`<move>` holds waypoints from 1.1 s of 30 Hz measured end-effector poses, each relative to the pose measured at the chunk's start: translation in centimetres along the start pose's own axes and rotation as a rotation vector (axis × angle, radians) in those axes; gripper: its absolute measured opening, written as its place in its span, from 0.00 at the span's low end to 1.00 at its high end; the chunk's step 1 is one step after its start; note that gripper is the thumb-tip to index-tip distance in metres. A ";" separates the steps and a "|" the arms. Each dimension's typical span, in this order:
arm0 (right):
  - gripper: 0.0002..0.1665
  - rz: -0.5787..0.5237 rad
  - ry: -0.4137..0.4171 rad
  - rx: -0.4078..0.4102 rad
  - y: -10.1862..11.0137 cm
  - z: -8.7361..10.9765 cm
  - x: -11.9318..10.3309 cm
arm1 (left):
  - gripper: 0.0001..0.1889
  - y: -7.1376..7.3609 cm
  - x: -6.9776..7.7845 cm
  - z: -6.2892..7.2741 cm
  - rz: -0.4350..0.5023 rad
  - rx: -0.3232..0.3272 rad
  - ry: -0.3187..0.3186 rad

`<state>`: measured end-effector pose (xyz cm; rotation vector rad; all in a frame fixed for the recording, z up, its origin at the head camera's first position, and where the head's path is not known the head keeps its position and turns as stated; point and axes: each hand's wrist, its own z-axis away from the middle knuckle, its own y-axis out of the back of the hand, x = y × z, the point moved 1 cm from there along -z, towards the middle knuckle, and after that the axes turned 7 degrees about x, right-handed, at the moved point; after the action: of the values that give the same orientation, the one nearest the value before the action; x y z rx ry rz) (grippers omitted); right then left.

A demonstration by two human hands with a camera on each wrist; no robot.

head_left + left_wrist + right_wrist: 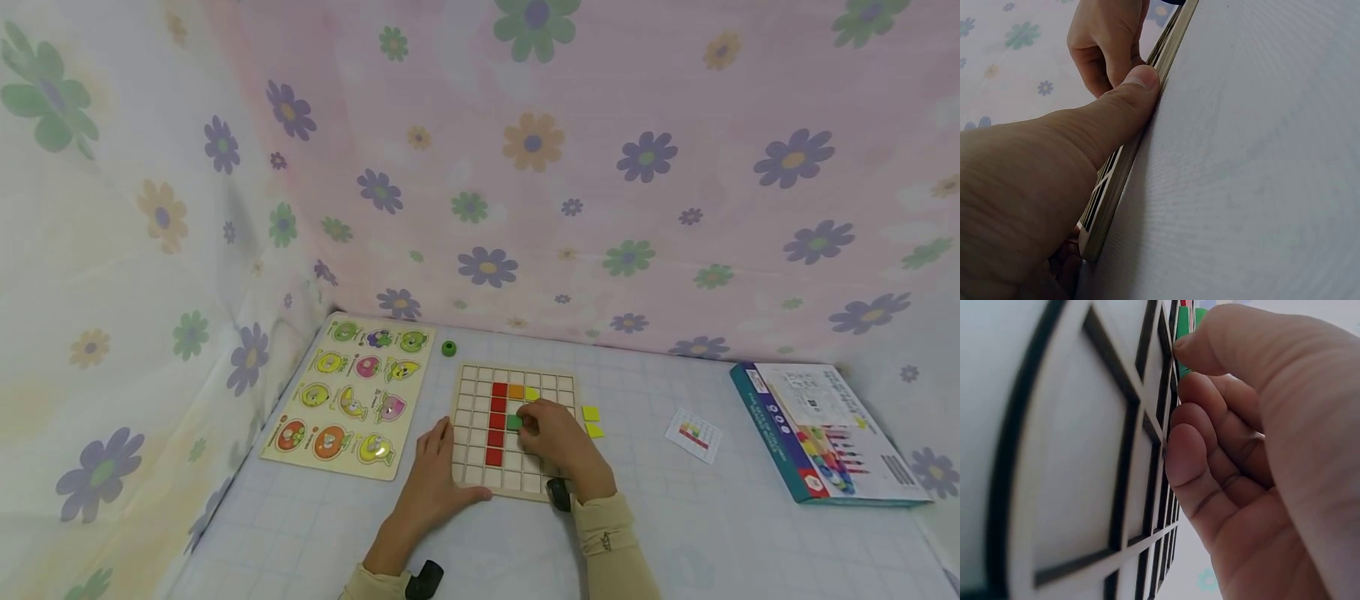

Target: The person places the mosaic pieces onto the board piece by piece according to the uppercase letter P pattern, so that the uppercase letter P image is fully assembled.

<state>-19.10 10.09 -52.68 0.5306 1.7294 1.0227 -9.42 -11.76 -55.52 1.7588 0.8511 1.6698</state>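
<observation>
A wooden grid board (pixel 472 429) lies flat on the table, with a column of red square tiles (pixel 497 422) in it. An orange tile (pixel 516 391) and a yellow tile (pixel 532 393) sit along the top of that column. My right hand (pixel 558 437) is over the board, its thumb and fingertips pinching a green tile (pixel 513 422) beside the red column; the fingers partly hide it. My left hand (pixel 435 483) rests at the board's near left corner, fingers along the left side. In the left wrist view the thumb (pixel 1119 103) presses on the near edge.
A fruit puzzle board (pixel 341 425) lies to the left, a small green ring (pixel 448 348) behind. Two loose yellow tiles (pixel 591 413) are right of the grid. Further right lie a pattern card (pixel 693 435) and a flat box (pixel 832 433). Flowered cloth (pixel 487 208) hangs around the table.
</observation>
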 end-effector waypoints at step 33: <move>0.15 -0.042 -0.051 -0.032 0.1 0.0 -0.5 | 0.69 0.2 0.2 -0.1 0.009 -0.007 0.010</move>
<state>-18.91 9.77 -52.33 0.4941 1.6697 0.9973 -9.46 -11.77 -55.27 1.7537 0.8426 1.6864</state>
